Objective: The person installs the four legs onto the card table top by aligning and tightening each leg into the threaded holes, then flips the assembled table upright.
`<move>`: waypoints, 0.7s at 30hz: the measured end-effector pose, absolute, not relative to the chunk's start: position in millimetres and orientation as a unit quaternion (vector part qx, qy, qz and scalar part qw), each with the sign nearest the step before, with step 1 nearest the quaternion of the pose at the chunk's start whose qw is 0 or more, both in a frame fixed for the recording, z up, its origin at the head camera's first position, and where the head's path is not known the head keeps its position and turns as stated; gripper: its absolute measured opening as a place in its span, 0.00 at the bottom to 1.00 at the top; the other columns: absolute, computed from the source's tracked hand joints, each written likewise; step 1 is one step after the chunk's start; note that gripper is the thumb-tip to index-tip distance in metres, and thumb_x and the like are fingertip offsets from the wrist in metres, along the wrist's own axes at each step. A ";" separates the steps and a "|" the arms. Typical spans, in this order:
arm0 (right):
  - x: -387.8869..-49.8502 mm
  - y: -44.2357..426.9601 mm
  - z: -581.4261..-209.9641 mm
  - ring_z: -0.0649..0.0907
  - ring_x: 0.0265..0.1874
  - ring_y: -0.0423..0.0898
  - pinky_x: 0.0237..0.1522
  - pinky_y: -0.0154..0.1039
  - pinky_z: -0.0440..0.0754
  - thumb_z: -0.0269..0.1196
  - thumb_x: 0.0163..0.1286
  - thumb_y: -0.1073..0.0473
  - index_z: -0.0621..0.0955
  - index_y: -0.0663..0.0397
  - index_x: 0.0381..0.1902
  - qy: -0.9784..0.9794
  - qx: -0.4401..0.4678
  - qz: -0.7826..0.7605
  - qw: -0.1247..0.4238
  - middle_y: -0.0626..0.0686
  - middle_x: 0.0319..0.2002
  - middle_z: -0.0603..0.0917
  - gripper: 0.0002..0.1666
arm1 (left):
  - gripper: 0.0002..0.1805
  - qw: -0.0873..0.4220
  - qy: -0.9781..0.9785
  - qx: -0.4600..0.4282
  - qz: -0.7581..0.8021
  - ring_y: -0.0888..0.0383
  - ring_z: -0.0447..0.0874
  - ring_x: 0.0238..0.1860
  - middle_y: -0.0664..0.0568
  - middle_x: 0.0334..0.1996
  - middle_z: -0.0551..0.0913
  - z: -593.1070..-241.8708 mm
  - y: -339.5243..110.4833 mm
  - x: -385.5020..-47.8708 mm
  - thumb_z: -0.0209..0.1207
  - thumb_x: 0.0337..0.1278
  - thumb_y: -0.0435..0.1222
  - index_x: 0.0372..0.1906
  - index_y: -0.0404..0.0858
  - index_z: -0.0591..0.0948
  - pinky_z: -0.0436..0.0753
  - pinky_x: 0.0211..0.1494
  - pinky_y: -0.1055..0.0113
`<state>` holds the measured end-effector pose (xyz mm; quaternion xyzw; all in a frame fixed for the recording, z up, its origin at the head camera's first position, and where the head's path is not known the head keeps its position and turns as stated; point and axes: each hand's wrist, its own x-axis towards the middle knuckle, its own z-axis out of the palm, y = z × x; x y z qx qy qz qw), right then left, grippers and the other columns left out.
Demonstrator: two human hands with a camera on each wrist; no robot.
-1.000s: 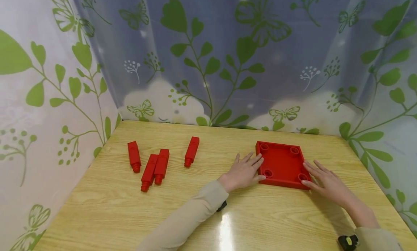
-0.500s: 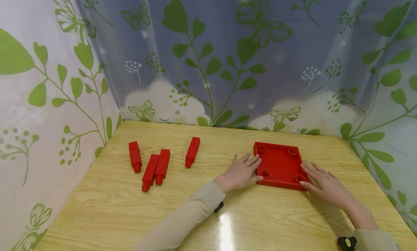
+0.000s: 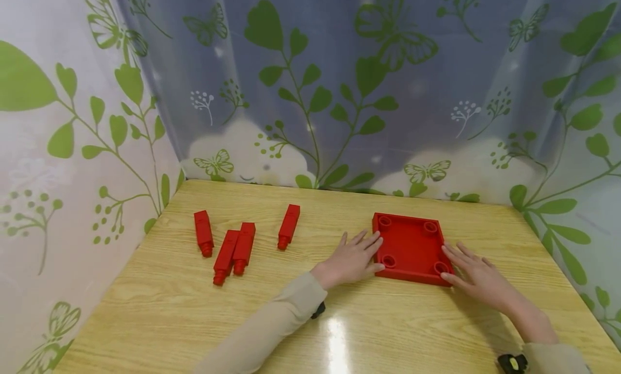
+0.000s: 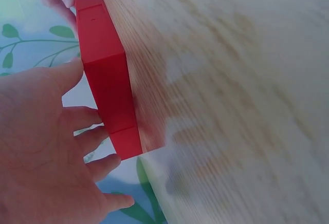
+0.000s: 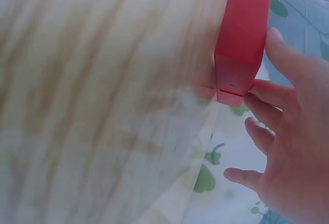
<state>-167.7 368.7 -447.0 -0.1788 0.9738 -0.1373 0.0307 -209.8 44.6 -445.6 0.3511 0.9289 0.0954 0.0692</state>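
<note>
A square red tray-like piece with a raised rim and a round socket in each corner lies on the table, sockets up. My left hand touches its left side with straight, spread fingers. On the opposite side, my right hand rests its fingers and thumb along the right edge and near corner. In the left wrist view the outer wall of the red piece stands against the fingertips. The right wrist view shows the thumb and fingers touching the wall near a corner.
Several red square pegs with threaded ends lie to the left: one peg near the middle, two side by side, the nearer peg among them, and another peg farther left. A patterned curtain borders the wooden table behind.
The red tray-like piece has slid a little to the left across the table, with both hands moving along at its sides. The pegs lie as before; the view has shifted slightly.
</note>
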 end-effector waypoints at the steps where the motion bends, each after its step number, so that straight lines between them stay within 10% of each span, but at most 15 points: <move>1: -167.5 367.6 -446.6 0.61 0.73 0.70 0.62 0.80 0.58 0.62 0.74 0.42 0.66 0.63 0.75 0.974 -0.179 -0.136 0.032 0.67 0.75 0.64 0.43 | 0.38 0.069 0.929 0.351 0.095 0.49 0.45 0.81 0.54 0.82 0.50 -445.8 43.6 -209.7 0.44 0.77 0.58 0.82 0.45 0.55 0.50 0.79 0.39; 21: -165.7 344.8 -439.6 0.60 0.73 0.71 0.64 0.79 0.56 0.62 0.73 0.42 0.66 0.63 0.75 0.968 -0.190 -0.158 0.051 0.68 0.75 0.63 0.43 | 0.38 0.069 0.929 0.345 0.117 0.48 0.45 0.81 0.54 0.81 0.51 -448.9 19.2 -205.5 0.46 0.77 0.57 0.81 0.44 0.56 0.50 0.79 0.38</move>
